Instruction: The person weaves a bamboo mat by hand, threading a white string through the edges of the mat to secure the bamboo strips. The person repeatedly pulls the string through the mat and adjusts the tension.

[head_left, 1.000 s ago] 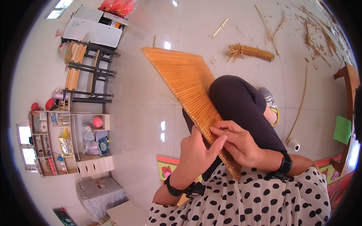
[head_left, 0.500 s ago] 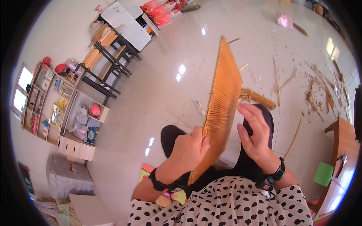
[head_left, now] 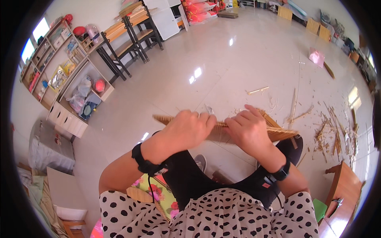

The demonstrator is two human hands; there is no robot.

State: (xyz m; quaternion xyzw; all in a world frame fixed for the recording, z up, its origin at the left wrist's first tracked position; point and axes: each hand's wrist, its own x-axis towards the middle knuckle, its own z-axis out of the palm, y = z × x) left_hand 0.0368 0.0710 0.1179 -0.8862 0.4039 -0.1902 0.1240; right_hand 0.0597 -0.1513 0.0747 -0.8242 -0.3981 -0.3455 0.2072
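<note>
Seen nearly edge-on, a flat orange-brown panel of thin, closely set strips, like split bamboo or reed, (head_left: pixel 220 137) stretches across in front of my knees. My left hand (head_left: pixel 188 129) is closed over its upper edge, left of the middle. My right hand (head_left: pixel 248 129) pinches the same edge a short way to the right. The panel's ends stick out beyond both hands, and its lower face is partly hidden and blurred. Just beyond my right hand lies another brown slatted piece (head_left: pixel 270 119), partly covered by the panel.
Loose strips and broken bits (head_left: pixel 335 133) litter the tiled floor on the right. A wooden table (head_left: pixel 343 190) stands at the lower right, with a green piece beside it. Shelves (head_left: pixel 59 75) and dark-framed chairs (head_left: pixel 123 51) line the left wall. A flowered cushion (head_left: pixel 158 192) is by my left thigh.
The panel has turned from upright and slanting to lying across, edge toward me. My right hand, free and open before, now grips its edge. The view has tilted up.
</note>
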